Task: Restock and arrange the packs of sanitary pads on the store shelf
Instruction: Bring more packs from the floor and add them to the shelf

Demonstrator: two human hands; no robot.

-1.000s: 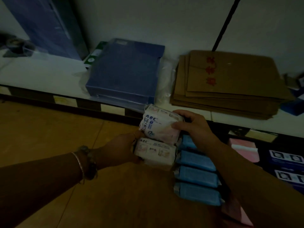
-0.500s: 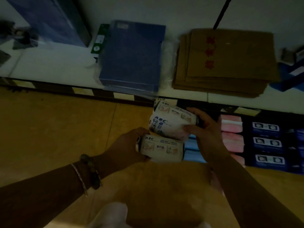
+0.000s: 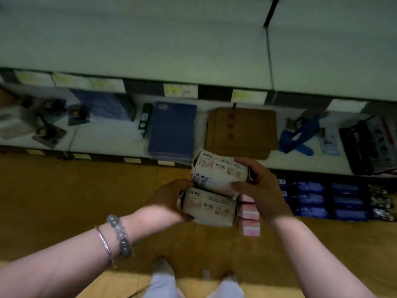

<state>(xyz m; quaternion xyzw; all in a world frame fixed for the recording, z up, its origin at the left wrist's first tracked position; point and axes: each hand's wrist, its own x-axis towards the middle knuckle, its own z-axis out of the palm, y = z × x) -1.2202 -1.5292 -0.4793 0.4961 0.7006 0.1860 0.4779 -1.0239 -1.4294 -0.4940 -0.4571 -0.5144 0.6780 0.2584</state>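
I hold two white ABC pad packs in front of me above the floor. My left hand (image 3: 169,198) grips the lower pack (image 3: 209,208) at its left end. My right hand (image 3: 261,190) grips the upper pack (image 3: 219,174) from the right, fingers curled over its top and thumb under it. The upper pack rests on the lower one. Just behind my right hand, pink pad packs (image 3: 250,220) stand in a row on the lowest shelf, with dark blue packs (image 3: 311,197) to their right.
The white shelf (image 3: 103,136) above carries a blue folder stack (image 3: 171,130), brown envelopes (image 3: 242,131), blue scissors-like items (image 3: 298,138), a black case (image 3: 371,147) and small dark boxes (image 3: 51,125). A higher shelf edge with price tags (image 3: 180,90) runs across. Wooden floor (image 3: 75,190) lies below.
The view has pulled back and up, showing more shelves. Both hands keep their packs and have lifted a little away from the low shelf; the blue packs beside them are out of sight.
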